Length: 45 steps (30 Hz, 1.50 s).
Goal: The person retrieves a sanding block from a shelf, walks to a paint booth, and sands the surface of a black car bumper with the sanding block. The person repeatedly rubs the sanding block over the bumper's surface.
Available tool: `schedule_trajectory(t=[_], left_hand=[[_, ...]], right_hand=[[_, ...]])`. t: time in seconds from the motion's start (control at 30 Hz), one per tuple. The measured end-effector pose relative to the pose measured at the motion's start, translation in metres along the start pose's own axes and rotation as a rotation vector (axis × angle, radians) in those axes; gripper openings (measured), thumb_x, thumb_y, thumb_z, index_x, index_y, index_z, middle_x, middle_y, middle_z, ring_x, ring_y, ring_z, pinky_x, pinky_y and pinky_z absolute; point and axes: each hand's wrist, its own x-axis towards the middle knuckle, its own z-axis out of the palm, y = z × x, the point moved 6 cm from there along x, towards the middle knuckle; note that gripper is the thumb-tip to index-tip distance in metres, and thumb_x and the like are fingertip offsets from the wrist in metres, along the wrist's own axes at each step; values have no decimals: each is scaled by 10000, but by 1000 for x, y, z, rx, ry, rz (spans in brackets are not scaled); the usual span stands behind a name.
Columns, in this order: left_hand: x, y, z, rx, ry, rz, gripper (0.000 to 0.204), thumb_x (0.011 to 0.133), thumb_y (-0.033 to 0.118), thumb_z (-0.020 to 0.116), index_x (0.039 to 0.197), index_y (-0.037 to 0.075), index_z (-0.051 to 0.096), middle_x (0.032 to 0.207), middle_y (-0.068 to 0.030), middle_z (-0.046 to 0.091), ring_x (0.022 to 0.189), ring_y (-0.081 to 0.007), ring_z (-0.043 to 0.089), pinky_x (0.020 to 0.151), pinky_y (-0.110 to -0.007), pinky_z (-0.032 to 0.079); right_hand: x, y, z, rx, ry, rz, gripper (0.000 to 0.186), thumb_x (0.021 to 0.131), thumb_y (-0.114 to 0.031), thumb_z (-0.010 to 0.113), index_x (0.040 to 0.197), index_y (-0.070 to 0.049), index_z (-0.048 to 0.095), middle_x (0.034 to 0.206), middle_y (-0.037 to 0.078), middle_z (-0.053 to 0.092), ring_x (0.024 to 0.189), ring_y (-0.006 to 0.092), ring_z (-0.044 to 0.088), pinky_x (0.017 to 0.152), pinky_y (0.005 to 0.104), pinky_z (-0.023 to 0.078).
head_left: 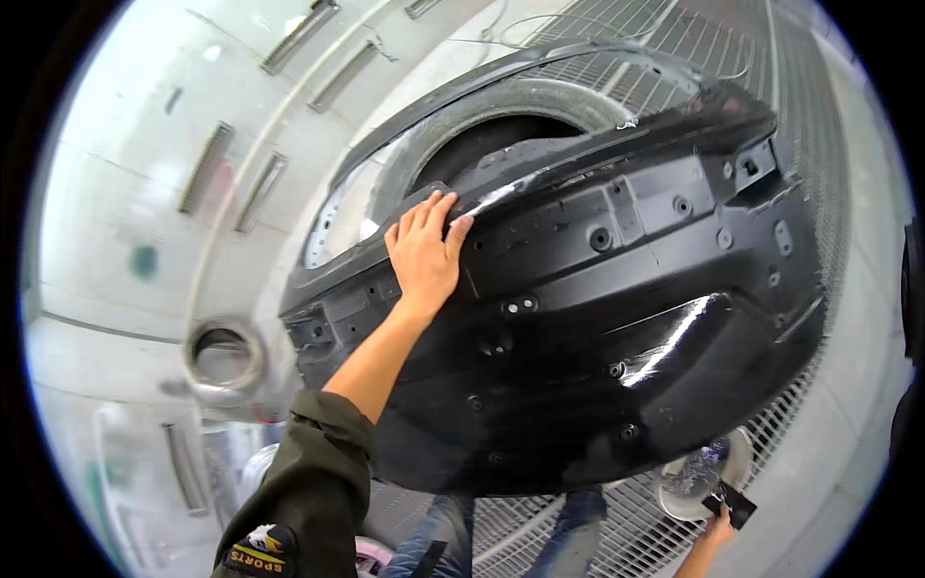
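Observation:
A big black car tailgate (pixel 568 376) lies in front of me, tilted, with its window opening toward the far side. Glossy wet-looking patches shine on its dark surface. My left hand (pixel 424 249) rests on the ridge below the window opening, fingers spread over the edge. At the lower right, my right hand (pixel 715 532) grips a small black sheet of sandpaper (pixel 734 505) by its edge; part of the hand is hidden behind it. Just beside that hand is a round pale basin (pixel 672 501) with what looks like water in it.
A large tyre (pixel 395 173) shows through and under the tailgate's window opening. Metal floor grating (pixel 809 106) runs along the right and beneath me. A round ring-shaped object (pixel 252 358) stands at the left by the pale wall (pixel 116 231). A thin hose or cable (pixel 540 17) lies at the back.

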Motion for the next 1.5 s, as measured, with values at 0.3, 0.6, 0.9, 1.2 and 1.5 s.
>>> schedule_trajectory(t=[0.3,0.6,0.9,1.2,1.5], left_hand=[[-4,-84,-34,-557,-85,194,321,949,276,709,1221,107,735,1271,-71,725,1272,-256,634,1039,-417,473],[-58,-234,-66,-628,-82,54,319,846,201,822,1132,69,770,1215,-95,746,1227,-277,669,1064,-417,502],[-57,-251,-64,-653,-243,-11,387,770,52,825,1150,34,752,1236,-128,735,1227,-293,674,1070,-392,510],[-58,-249,-62,-683,-194,-59,373,747,75,870,1099,4,767,1176,-147,756,1192,-302,694,1056,-403,520],[-60,-240,-67,-678,-99,-79,381,744,90,870,1103,18,765,1184,-130,756,1185,-300,692,1062,-419,509]], right_hand=[[-457,-281,274,-491,-640,-900,463,1020,-205,639,1426,3,560,1339,138,661,1245,256,585,1092,354,415],[-680,-304,451,-735,-898,-2032,638,796,42,577,1432,39,526,1503,223,517,1428,400,460,1203,495,338],[-803,-169,447,-510,-1399,-1973,544,911,-146,521,1410,70,534,1516,248,495,1456,389,438,1215,488,326],[-560,-364,492,-855,-866,-1806,606,842,7,573,1446,-30,537,1520,189,516,1460,363,433,1218,469,331],[-683,-259,476,-739,-1162,-1842,673,779,-141,658,1414,39,528,1469,222,534,1437,381,437,1228,483,283]])
